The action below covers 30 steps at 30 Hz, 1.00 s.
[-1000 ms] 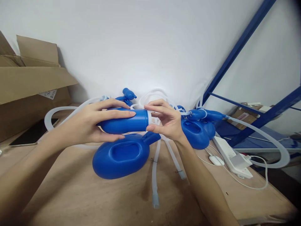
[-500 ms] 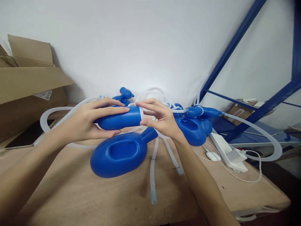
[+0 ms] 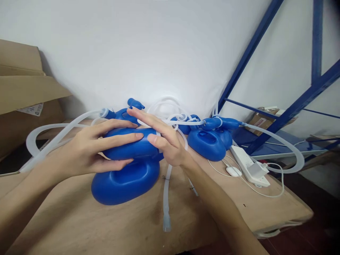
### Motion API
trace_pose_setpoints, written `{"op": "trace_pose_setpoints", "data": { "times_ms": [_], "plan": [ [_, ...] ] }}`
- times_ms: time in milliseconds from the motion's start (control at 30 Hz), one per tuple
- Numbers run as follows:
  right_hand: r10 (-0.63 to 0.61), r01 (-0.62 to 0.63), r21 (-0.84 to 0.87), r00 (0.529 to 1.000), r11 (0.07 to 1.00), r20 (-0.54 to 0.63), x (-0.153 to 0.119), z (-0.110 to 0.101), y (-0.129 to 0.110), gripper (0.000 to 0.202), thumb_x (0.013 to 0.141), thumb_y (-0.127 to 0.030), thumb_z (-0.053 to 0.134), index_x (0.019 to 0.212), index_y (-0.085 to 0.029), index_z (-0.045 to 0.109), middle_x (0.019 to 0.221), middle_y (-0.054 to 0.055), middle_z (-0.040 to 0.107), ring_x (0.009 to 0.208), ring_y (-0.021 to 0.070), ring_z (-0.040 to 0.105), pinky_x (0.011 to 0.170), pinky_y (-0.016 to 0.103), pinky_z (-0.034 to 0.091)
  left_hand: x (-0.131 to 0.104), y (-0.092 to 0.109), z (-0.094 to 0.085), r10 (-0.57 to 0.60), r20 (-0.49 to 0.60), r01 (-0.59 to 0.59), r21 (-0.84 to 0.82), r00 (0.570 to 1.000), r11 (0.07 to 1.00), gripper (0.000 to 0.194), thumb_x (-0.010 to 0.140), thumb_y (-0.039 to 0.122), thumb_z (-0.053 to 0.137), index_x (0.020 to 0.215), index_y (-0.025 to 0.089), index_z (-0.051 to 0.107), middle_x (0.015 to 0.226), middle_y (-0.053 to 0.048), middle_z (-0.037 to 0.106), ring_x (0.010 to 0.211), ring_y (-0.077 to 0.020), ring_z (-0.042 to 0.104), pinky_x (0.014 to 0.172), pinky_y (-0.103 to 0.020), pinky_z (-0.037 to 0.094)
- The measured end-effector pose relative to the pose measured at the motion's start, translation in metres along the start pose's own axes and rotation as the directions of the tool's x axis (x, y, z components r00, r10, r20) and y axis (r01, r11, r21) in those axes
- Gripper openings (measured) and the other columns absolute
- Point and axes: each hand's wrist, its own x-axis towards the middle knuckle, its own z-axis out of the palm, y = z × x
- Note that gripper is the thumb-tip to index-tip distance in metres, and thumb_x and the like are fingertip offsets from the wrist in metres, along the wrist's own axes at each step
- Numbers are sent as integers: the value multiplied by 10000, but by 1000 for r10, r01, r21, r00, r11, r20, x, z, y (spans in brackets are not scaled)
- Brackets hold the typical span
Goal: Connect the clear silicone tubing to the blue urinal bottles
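Note:
My left hand (image 3: 86,150) grips a rounded blue plastic cup (image 3: 119,148) lying sideways, thumb on the near side and fingers over the top. At its right end is a white rim (image 3: 158,134), mostly covered by my right hand (image 3: 167,141). That hand's palm lies against the rim end, its thumb touches the cup, and its fingers stretch straight past the far side. Directly below the cup sits a blue urinal bottle (image 3: 127,187) with a recessed handle, its neck largely hidden. A clear tube (image 3: 166,198) with a wire clip hangs down beside the bottle.
More blue bottles (image 3: 207,145) with coiled white tubing (image 3: 170,106) stand against the wall. On the right are a white power strip (image 3: 249,166), cables and a blue metal rack (image 3: 255,39). An open cardboard box (image 3: 29,88) is at the left.
My right hand has shifted from gripping the white rim with its fingertips to lying palm-on against that end, fingers extended. The cup has come lower, covering part of the bottle. The view has turned slightly right.

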Motion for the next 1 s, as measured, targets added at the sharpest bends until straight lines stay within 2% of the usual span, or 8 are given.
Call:
{"op": "trace_pose_setpoints", "data": {
  "times_ms": [167, 267, 433, 567, 767, 867, 933, 1000],
  "plan": [
    [52, -8, 344, 991, 939, -121, 5, 14, 2, 727, 1052, -674, 211, 1621, -273, 421, 1604, 33, 557, 1547, 249, 446, 1299, 466, 361, -6, 6, 9, 69, -42, -61, 166, 997, 984, 590, 971, 227, 703, 1488, 472, 559, 1620, -13, 513, 1322, -295, 635, 1118, -507, 550],
    [104, -16, 472, 981, 882, -163, 9, 15, 6, 707, 1067, -644, 228, 1601, -230, 436, 1582, 67, 580, 1506, 238, 505, 1314, 472, 329, -11, 16, 17, 129, -74, -102, 290, 989, 951, 637, 959, 49, 645, 1402, 508, 617, 1581, 23, 564, 1437, -295, 568, 1176, -530, 514],
    [100, -67, 228, 986, 971, -136, 6, 12, 0, 661, 1025, -719, 345, 1504, -323, 569, 1617, -7, 541, 1538, 272, 443, 1291, 466, 378, -17, 22, 26, 202, -84, -155, 387, 976, 909, 730, 891, -1, 721, 1369, 542, 629, 1489, 70, 646, 1488, -292, 520, 1189, -501, 538],
    [17, 3, 128, 988, 992, -152, 1, 13, -9, 613, 1037, -678, 366, 1495, -339, 591, 1609, -19, 548, 1517, 284, 457, 1286, 458, 390, -17, 24, 30, 236, -153, -168, 359, 960, 918, 711, 873, -23, 712, 1358, 495, 665, 1505, 62, 638, 1481, -284, 529, 1241, -478, 498],
    [-54, 40, -77, 981, 996, -189, -7, 14, -23, 587, 1056, -631, 321, 1502, -354, 584, 1570, -23, 571, 1534, 296, 422, 1311, 500, 332, -15, 37, 23, 191, -170, -122, 351, 967, 928, 642, 990, 76, 528, 1465, 505, 574, 1493, 71, 637, 1481, -300, 526, 1216, -561, 497],
    [-116, 89, -145, 975, 985, -189, -7, 14, -24, 591, 1065, -612, 292, 1504, -340, 579, 1575, -17, 561, 1533, 290, 427, 1323, 502, 304, -12, 31, 21, 183, -137, -131, 322, 973, 938, 603, 1022, 133, 480, 1532, 452, 524, 1510, 47, 630, 1431, -281, 576, 1181, -489, 523],
    [-162, 124, -186, 965, 975, -205, -2, 15, -19, 554, 1077, -574, 312, 1491, -328, 585, 1555, -5, 579, 1531, 273, 428, 1333, 492, 277, -7, 23, 27, 104, -150, -64, 246, 983, 967, 570, 1013, 266, 598, 1563, 379, 504, 1466, -19, 667, 1299, -276, 672, 1086, -425, 586],
    [-182, 132, -207, 952, 969, -247, 5, 15, -10, 516, 1087, -549, 343, 1474, -308, 585, 1554, 11, 579, 1533, 255, 422, 1334, 487, 255, 0, 16, 39, -125, -168, 141, 86, 978, 986, 648, 922, 461, 741, 1522, 325, 538, 1374, -62, 714, 1150, -289, 738, 985, -414, 629]
  ]
}}
